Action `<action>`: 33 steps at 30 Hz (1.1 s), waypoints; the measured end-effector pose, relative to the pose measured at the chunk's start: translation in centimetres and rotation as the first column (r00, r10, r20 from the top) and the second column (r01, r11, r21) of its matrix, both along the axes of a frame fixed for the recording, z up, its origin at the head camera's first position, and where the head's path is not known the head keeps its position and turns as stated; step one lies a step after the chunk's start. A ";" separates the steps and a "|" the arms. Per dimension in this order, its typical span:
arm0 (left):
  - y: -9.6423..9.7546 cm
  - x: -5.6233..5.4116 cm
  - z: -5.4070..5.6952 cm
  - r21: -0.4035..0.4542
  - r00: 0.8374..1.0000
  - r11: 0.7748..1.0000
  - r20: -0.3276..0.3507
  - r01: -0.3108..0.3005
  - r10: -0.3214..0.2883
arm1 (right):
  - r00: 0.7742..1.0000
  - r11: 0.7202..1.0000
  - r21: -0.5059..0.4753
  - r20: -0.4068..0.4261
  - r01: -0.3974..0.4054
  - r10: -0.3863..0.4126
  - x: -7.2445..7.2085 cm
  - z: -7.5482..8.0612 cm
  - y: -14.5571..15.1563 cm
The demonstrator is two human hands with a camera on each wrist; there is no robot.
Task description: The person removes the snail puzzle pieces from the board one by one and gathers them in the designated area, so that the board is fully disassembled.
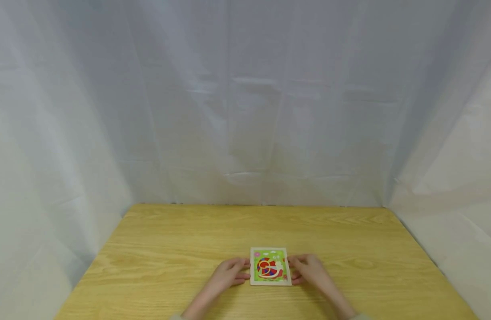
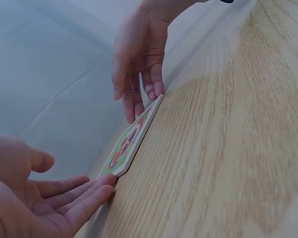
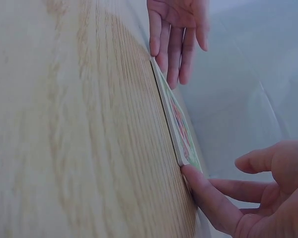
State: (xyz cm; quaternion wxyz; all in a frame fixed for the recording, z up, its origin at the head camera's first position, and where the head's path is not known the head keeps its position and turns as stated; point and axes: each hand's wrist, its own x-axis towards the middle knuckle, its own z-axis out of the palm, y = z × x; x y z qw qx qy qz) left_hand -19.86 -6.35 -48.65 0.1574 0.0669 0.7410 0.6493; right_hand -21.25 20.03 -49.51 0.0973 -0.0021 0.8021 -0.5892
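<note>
Head view: board [image 1: 271,268] with a snail picture in a pale frame lies on the wooden table [image 1: 157,258], toward the near side, between both hands. Left hand [image 1: 228,272] is at its left edge, right hand [image 1: 311,270] at its right edge. Fingers on both look extended, not wrapped round anything. Pale curtain [image 1: 245,111] behind and at the sides. Snail's pieces too small to check for fit.

Left wrist view: left fingers nearly straight, tips at the board's near corner; left thumb [image 2: 41,161] stands clear, so no pinch. Right fingers reach down loosely to the far end. Board looks flat; whether an edge is slightly raised, can't tell.

Right wrist view: one right finger lies along the corner of the board, right thumb [image 3: 256,161] off it. Left fingers straight at the opposite end. Again contact, no grip.

Handling, as a judgement: the step looks like steadying or squaring the board from both sides. Light, equal pressure low on the edges should work best; a harder push from one side would likely skew it. Thumbs off the picture avoids nudging any loose pieces.
</note>
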 end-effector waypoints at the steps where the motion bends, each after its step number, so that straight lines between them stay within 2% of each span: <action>1: -0.1 0.1 0.0 0.001 1.000 1.000 0.000 -0.001 0.001 | 1.000 1.000 -0.009 0.000 -0.005 0.005 0.0 0.0 -0.1; 11: -1.3 0.5 0.0 0.005 1.000 1.000 -0.006 -0.019 0.019 | 0.998 0.998 -0.029 -0.015 -0.056 0.055 0.0 0.1 -0.9; 19: -2.4 0.8 0.3 0.001 1.000 1.000 0.013 0.009 -0.009 | 0.992 0.991 -0.060 -0.034 -0.123 0.121 0.2 -0.3 -1.1; 33: -2.9 1.0 0.6 -0.001 0.999 0.999 0.032 0.042 -0.042 | 0.991 0.989 -0.057 0.000 -0.133 0.133 0.1 -0.4 -1.0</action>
